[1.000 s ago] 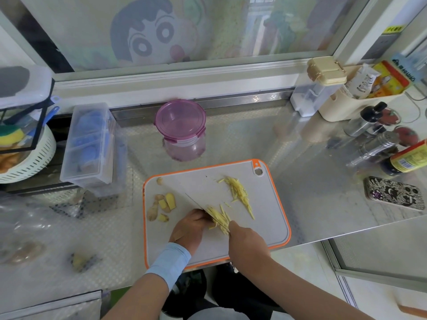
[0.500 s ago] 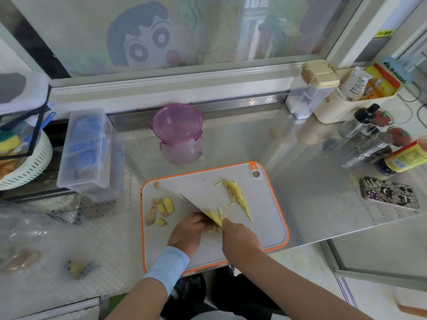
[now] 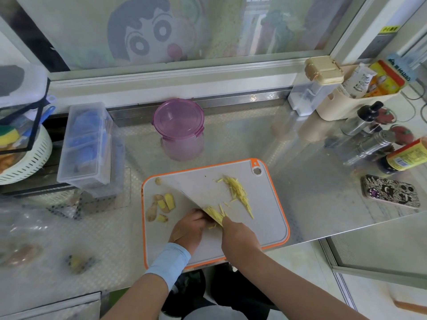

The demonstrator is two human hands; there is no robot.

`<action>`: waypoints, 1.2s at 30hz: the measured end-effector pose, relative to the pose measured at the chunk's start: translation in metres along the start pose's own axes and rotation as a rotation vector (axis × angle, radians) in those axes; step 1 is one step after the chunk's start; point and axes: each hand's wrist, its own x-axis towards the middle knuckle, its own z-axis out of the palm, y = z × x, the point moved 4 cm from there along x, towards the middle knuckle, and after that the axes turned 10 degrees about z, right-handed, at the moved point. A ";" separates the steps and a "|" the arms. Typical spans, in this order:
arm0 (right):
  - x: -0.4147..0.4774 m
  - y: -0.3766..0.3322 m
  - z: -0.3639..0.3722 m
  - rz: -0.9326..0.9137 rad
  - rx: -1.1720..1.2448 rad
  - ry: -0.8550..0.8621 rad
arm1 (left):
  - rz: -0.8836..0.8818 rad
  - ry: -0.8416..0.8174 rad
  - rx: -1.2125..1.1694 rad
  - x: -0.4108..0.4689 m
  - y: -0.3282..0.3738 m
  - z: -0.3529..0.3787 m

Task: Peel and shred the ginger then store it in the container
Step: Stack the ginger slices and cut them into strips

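A grey cutting board with an orange rim lies on the steel counter. My right hand grips a knife whose blade slants up-left over the board. My left hand presses down on ginger slices right against the blade. A pile of ginger shreds lies to the right of the blade. Several ginger chunks and peel bits rest at the board's left side. A round container with a purple lid, shut, stands behind the board.
A clear plastic box stands at the left, a white colander beyond it. Bottles and shakers and a phone lie at the right. Plastic-wrapped ginger pieces lie at the front left. The counter's front edge runs under the board.
The knife has stepped leftward through the ginger slices, my left hand backing away with it. More shreds lie by the blade. The view has shifted slightly.
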 end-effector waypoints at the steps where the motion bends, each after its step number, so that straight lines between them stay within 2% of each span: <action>1: 0.001 -0.001 -0.001 0.001 0.001 0.001 | -0.060 0.019 -0.072 0.001 0.000 -0.002; 2: 0.002 -0.002 -0.001 0.001 0.002 0.001 | -0.112 0.045 -0.164 -0.001 -0.002 -0.001; 5: 0.001 -0.002 -0.003 -0.001 0.001 -0.007 | -0.219 0.088 -0.230 -0.002 -0.001 0.000; 10: -0.006 0.008 -0.002 0.003 -0.006 -0.007 | -0.143 -0.023 -0.089 -0.001 0.000 0.001; 14: -0.009 0.014 0.001 0.022 -0.033 0.000 | -0.202 0.100 -0.280 0.000 0.005 -0.005; 16: -0.006 0.012 0.002 0.018 -0.036 -0.005 | -0.160 0.140 -0.277 -0.001 0.007 -0.007; 21: 0.002 0.004 0.002 0.017 -0.010 -0.021 | -0.119 0.113 -0.165 -0.001 0.007 -0.008; 25: 0.004 0.001 0.000 0.011 -0.017 -0.030 | 0.038 0.140 -0.085 0.000 0.007 -0.011; 29: 0.003 0.003 -0.002 -0.001 -0.005 -0.019 | 0.004 0.133 -0.095 -0.002 0.005 -0.009; 36: -0.014 0.018 0.002 0.014 -0.035 -0.016 | 0.066 0.171 -0.048 0.000 0.008 -0.012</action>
